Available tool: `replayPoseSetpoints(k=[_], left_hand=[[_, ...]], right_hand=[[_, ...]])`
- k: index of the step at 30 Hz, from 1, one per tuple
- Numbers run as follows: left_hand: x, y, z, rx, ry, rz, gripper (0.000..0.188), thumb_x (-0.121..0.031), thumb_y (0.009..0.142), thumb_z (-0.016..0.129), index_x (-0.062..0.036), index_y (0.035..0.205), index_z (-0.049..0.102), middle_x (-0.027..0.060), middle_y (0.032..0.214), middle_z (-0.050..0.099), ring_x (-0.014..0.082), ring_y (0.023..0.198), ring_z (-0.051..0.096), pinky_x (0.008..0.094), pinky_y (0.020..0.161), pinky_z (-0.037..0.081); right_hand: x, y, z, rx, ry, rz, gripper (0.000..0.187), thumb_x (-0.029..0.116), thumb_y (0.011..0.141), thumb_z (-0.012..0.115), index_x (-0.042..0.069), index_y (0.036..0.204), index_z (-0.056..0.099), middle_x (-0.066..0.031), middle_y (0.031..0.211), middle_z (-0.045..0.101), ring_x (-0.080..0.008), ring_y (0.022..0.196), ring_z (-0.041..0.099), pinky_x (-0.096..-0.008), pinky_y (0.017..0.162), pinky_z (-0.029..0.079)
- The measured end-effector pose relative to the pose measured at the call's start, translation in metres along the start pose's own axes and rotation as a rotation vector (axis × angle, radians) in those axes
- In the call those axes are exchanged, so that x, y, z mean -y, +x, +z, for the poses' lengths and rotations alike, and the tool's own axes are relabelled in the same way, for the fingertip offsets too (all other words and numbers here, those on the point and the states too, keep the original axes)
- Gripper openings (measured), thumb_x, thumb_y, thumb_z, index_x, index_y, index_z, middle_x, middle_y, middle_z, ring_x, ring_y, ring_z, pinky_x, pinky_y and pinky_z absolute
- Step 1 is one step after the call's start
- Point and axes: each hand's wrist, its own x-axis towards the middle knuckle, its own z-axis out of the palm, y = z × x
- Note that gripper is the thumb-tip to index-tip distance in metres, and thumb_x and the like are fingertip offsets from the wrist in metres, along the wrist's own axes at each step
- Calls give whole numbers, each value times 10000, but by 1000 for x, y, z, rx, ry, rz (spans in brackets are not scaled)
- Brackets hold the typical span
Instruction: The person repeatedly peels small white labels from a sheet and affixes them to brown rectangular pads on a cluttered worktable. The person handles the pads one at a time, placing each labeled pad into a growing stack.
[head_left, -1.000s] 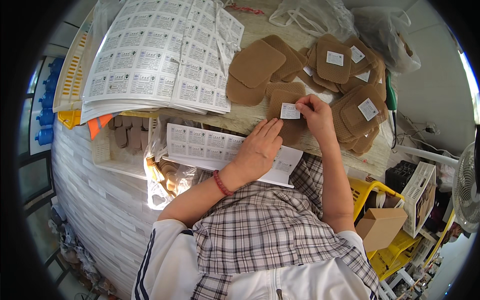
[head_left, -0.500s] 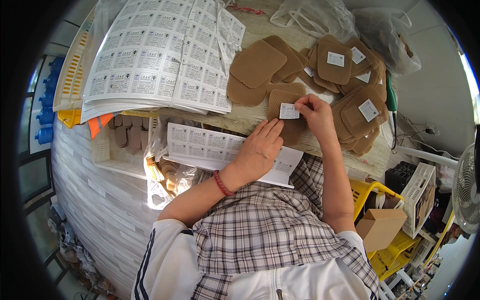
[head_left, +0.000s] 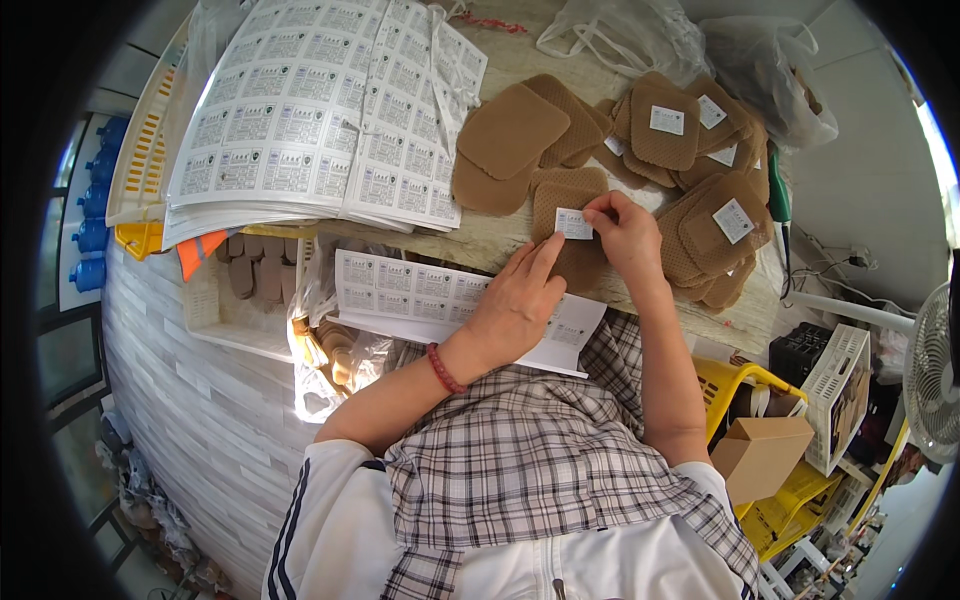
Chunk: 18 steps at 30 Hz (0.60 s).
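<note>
A small white printed label (head_left: 572, 224) lies over a brown textured pad (head_left: 568, 184) at the table's front edge. The thumb and forefinger of my right hand (head_left: 628, 235) pinch the label's right edge. My left hand (head_left: 515, 305) is open, its fingers stretched out and the fingertips resting at the pad's left side by the label's lower corner. Under that hand is a sheet of printed labels (head_left: 400, 287), lying partly over my lap. Left of the pad lie plain brown pads (head_left: 507, 130) in a loose pile.
Labelled brown pads (head_left: 665, 122) and a second labelled stack (head_left: 712, 228) sit to the right. A thick pile of label sheets (head_left: 270, 110) covers the table's left. Plastic bags (head_left: 765, 75) stand at the back. A yellow crate (head_left: 735, 385), a cardboard box (head_left: 765, 455) and a fan (head_left: 935, 380) are at the right.
My left fingers have drawn slightly apart and down from the label. My right hand still pinches it, shifted a little to the left.
</note>
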Motion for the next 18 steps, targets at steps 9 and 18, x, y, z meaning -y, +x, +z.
replayPoseSetpoints(k=[9, 18], left_hand=[[5, 1, 6, 30, 44, 54, 86, 21, 789, 544, 42, 862, 584, 290, 1410, 516, 423, 1314, 484, 531, 1121, 380], [1, 5, 3, 57, 110, 67, 60, 7, 820, 530, 17, 850, 581, 288, 1372, 542, 413, 1379, 446, 546, 1198, 287]], right_hand=[[5, -7, 3, -66, -19, -54, 132, 231, 907, 687, 108, 951, 708, -85, 859, 742, -289, 794, 706, -390, 736, 535], [-4, -17, 22, -285, -158, -344, 214, 137, 880, 701, 113, 1089, 658, -69, 885, 679, -298, 828, 674, -411, 692, 531]])
